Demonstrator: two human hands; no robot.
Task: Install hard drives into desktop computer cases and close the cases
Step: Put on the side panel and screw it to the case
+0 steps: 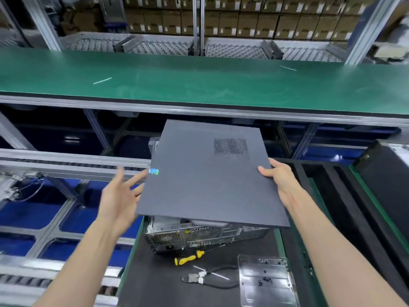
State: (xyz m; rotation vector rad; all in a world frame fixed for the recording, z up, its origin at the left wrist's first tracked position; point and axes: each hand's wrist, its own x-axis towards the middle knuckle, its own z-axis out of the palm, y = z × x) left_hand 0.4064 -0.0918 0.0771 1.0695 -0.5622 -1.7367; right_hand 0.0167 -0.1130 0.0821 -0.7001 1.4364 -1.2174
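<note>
Both bare forearms reach forward from the bottom corners. The right hand [275,177] grips the side panel [210,173] at its right edge, thumb on top and the other fingers hidden beneath. The left hand [120,196] is motion-blurred, fingers [138,179] spread and straight, tips at the panel's left edge.

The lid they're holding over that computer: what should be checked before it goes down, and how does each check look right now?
1. Right hand grips the lid: ok.
2. Left hand on the lid too: not ok, it is open beside the left edge, blurred.
3. Lid level with the case: not ok, it is tilted and skewed above it.
4. Hard drive seated inside: cannot tell, the lid hides the interior.
5. Screwdriver and pliers clear of the case: ok, both lie on the mat in front.
</note>
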